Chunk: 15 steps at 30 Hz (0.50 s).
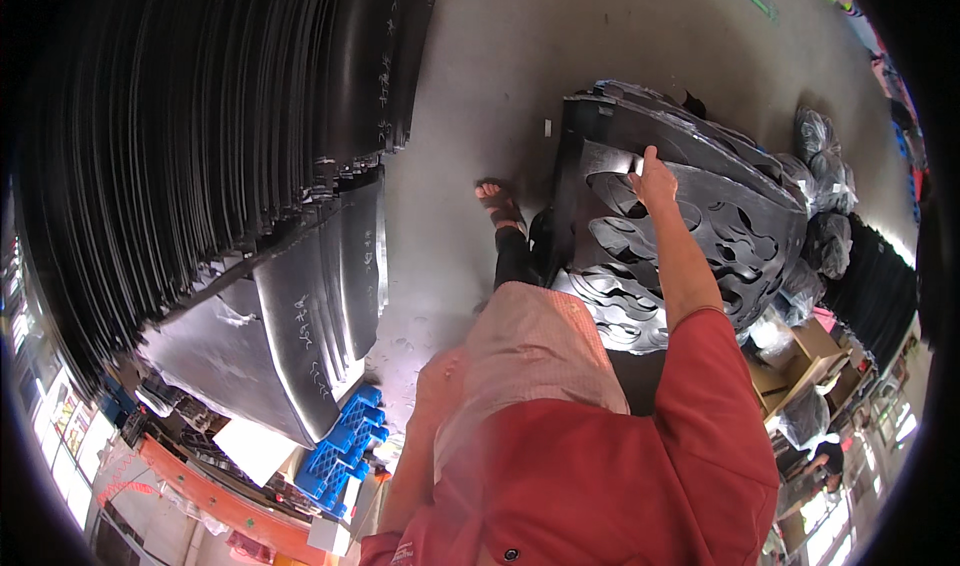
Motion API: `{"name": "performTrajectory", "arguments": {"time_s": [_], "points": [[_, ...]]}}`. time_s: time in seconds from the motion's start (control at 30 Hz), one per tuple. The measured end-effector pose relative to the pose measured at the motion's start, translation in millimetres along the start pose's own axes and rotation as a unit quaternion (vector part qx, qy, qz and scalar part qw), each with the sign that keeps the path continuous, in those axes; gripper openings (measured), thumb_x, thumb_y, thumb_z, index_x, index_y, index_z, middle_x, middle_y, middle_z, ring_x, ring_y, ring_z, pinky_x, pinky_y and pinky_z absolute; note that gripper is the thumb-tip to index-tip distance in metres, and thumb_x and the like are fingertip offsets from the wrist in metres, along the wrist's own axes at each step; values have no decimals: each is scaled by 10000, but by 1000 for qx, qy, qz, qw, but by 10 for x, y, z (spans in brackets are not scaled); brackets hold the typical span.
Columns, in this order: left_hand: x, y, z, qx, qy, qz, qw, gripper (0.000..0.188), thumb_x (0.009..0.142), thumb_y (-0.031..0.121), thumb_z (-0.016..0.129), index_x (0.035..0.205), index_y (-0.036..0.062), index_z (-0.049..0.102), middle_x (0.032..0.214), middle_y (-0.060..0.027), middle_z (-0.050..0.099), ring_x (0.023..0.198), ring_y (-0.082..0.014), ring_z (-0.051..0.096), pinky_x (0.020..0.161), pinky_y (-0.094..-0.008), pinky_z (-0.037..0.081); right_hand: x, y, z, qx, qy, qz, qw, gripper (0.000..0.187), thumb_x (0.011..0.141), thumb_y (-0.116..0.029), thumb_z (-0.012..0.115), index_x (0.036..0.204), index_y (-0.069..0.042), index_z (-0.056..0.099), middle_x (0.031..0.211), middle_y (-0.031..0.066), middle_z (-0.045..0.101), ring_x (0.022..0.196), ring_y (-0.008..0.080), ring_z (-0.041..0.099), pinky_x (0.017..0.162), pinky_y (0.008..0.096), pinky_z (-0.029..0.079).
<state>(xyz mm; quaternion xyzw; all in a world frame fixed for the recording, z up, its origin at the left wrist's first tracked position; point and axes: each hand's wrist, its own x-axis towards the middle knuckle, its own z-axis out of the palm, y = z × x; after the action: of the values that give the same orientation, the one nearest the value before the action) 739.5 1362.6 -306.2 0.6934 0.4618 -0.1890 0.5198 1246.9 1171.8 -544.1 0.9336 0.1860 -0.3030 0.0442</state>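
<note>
To my right stands a pile of dark, flexible-looking sheets (690,131) on the floor. The upper ones are punched through with many curved, leaf-like holes. My right hand (655,181) reaches out over the pile, its fingers closed on the edge of a black cut-out sheet (625,181), which curls up a little there. My left hand (440,381) hangs low beside the pale checked apron (530,356), apart from the sheets. Its fingers are blurred and partly lost against the cloth, so I cannot see whether it holds anything.
Tall stacks of black sheets (200,96) with chalk marks fill the left side. Below them lie a blue plastic pallet (345,436) and an orange beam (225,496). Bagged bundles (825,166) and a cardboard box (800,361) lie beyond the pile. My sandalled foot (495,201) stands on the grey floor.
</note>
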Motion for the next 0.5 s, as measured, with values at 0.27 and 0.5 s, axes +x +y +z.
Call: {"name": "performTrajectory", "arguments": {"time_s": [0.27,0.5], "points": [[299,26,-284,6,14,15,1000,256,1050,188,704,1260,52,753,1116,-164,770,966,-273,768,835,-365,610,607,264,-787,102,86,7,991,375,972,-392,726,1150,-71,650,1060,247,753,1041,469,714,897,540,549],[457,-12,-479,15,25,33,999,256,1057,175,674,1264,47,753,1136,-168,767,1024,-258,761,874,-354,603,544,-161,-384,175,138,-109,969,352,1063,-366,604,1190,-42,662,908,211,720,901,398,710,834,471,536]]}}
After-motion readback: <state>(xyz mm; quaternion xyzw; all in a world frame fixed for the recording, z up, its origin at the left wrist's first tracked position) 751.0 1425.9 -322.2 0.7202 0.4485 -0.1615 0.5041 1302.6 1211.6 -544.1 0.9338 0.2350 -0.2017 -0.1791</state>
